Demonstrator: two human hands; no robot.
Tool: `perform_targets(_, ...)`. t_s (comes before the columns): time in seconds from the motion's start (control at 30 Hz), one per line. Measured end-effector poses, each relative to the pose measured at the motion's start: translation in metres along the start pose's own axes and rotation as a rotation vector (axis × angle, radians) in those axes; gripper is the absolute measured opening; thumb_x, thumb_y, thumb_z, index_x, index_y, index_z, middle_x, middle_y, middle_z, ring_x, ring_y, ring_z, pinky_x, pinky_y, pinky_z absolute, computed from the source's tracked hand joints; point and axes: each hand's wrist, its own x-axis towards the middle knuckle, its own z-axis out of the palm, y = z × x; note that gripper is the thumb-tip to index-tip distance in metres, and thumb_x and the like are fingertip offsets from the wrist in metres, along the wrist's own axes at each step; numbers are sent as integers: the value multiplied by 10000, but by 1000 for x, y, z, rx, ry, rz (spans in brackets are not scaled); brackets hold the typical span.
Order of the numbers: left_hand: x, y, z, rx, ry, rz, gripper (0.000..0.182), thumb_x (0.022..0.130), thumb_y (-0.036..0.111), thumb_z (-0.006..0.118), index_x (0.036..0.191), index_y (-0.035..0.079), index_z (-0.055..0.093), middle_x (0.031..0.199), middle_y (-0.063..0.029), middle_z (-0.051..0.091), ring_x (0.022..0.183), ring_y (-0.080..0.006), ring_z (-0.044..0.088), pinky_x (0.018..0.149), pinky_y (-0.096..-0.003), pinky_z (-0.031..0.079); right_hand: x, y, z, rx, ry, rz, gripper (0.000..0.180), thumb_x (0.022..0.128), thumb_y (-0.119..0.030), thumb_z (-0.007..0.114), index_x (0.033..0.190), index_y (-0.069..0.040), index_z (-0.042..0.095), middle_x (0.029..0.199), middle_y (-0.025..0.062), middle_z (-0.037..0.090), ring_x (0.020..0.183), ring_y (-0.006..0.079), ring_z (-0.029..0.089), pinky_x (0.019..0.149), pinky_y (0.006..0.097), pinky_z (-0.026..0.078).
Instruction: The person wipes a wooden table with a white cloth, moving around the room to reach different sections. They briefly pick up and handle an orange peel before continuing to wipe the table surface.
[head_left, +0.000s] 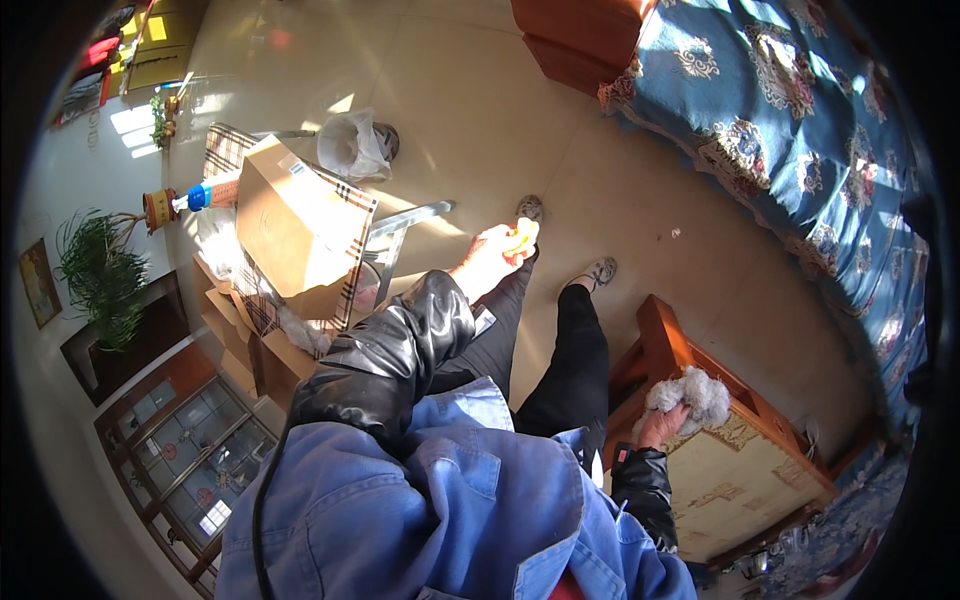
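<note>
In bright sunlight, my left hand (484, 259) is closed around a small orange-yellow object (523, 234). Glare washes out its detail, so its exact kind is unclear. Off to the right, my right hand (661, 427) grips a fluffy wad of whitish-grey fibre (697, 401). That wad rests at the near corner of a low wooden table (664, 330) with a pale patterned top (739, 487). Part of my right hand's fingers is hidden by the fibre. Black shiny oversleeves (397, 345) cover both forearms.
Left of me, a cardboard box (296, 225) sits on a plaid-covered stand (364, 217) with metal legs (412, 217). Behind it is a bin with a white liner (349, 146). A bed with a blue floral cover (750, 142) spans the right. Open cartons (240, 330) stand lower left.
</note>
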Motion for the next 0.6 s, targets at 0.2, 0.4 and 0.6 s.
perform_targets(0.2, 38, 113, -80, -154, 300, 273, 238, 984, 41, 492, 1197, -41, 560, 1135, -148, 606, 1050, -249, 626, 757, -271, 524, 15, -13, -23, 16, -211, 174, 392, 853, -42, 604, 1245, -27, 593, 1388, 201, 504, 1264, 407, 497, 1016, 436, 435)
perform_targets(0.4, 72, 299, -199, -745, 651, 716, 332, 990, 158, 579, 1263, -14, 501, 1213, -129, 552, 993, -274, 621, 839, -377, 602, 22, -20, -25, 66, -254, 262, 352, 864, -103, 574, 1207, -37, 616, 1197, 198, 635, 1103, 380, 603, 935, 425, 474)
perform_targets(0.6, 71, 333, -240, -846, 999, 565, 576, 948, 377, 633, 1403, 103, 411, 1405, -128, 355, 1328, -279, 349, 932, -459, 560, 25, 2, -15, -27, -202, 367, 427, 849, -121, 568, 1254, 11, 595, 1112, 234, 679, 1053, 397, 630, 926, 436, 485)
